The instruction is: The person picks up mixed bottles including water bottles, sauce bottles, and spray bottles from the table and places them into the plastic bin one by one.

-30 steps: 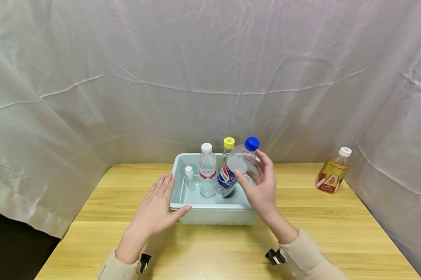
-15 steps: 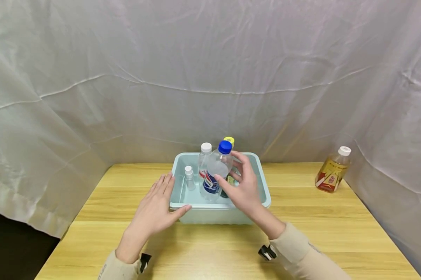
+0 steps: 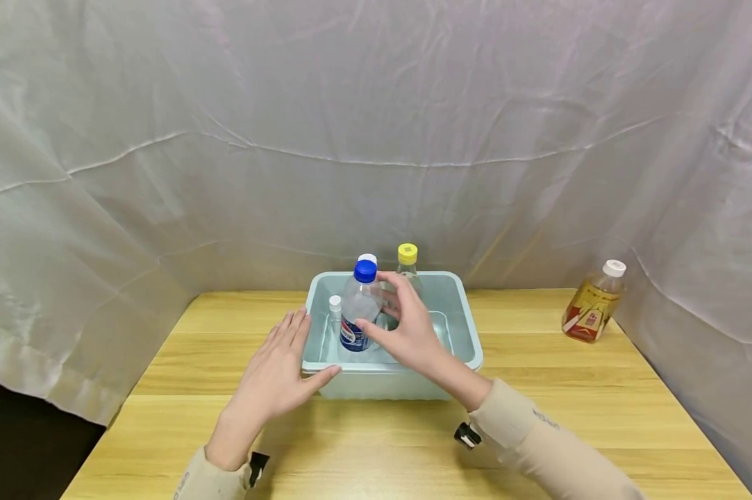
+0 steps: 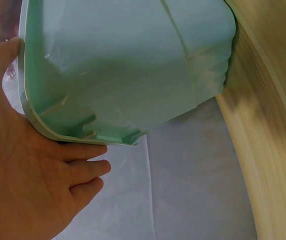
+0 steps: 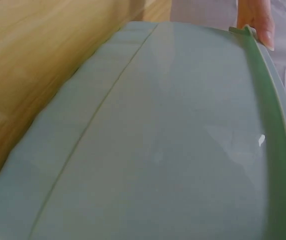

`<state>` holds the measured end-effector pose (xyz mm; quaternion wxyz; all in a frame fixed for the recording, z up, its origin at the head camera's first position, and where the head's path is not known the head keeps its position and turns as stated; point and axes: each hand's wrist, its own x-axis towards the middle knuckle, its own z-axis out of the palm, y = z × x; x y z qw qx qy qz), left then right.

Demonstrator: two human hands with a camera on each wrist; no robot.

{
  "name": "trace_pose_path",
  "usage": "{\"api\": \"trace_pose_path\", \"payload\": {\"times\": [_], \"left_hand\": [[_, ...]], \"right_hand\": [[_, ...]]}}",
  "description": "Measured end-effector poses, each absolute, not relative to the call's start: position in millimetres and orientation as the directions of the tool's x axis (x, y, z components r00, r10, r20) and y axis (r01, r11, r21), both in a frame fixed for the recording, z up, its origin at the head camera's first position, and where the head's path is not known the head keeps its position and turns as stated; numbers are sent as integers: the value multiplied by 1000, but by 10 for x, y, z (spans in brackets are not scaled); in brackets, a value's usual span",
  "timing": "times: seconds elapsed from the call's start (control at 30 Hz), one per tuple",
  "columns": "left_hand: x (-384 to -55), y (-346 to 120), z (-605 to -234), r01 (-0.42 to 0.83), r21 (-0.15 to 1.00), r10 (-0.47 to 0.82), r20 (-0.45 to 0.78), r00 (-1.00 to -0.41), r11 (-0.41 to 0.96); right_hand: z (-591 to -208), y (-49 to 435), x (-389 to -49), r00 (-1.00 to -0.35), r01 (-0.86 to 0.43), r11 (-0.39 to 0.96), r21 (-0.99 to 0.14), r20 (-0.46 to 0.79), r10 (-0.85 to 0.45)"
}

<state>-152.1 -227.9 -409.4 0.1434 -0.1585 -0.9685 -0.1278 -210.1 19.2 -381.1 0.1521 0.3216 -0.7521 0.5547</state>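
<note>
My right hand grips a clear plastic Pepsi bottle with a blue cap, upright over the inside of the pale blue basin. The left hand lies with straight fingers along the basin's left rim, its thumb on the front edge; the left wrist view has that hand against the corner. A small white-capped bottle stands left of the Pepsi bottle. Behind it, mostly hidden, is a water bottle with a white cap. A yellow-capped bottle stands farther back. The right wrist view shows the basin's front wall and the left fingers.
On the wooden table, far to the right, stands a tea bottle with a yellow and red label and a white cap. A grey curtain hangs behind the table and along its sides.
My right hand has carried the Pepsi bottle leftward across the basin and brought it from tilted to upright, in front of the white-capped water bottle. The left hand has stayed on the rim.
</note>
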Motion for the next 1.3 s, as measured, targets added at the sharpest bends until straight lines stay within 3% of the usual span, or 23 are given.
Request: {"api": "trace_pose_path", "payload": {"times": [0.6, 1.03, 1.3], "left_hand": [[-1514, -2276, -4088, 351, 200, 282, 308, -909, 915], [-1525, -2306, -4098, 352, 202, 280, 315, -907, 914], [-1523, -2290, -4093, 352, 204, 280, 314, -907, 914]], "right_hand": [[-3835, -10, -2189, -711, -663, 298, -686, 453, -538], [-3868, -63, -2225, -681, -666, 285, -689, 407, -608], [-3863, -40, -2208, -697, -654, 292, -698, 404, -593]]}}
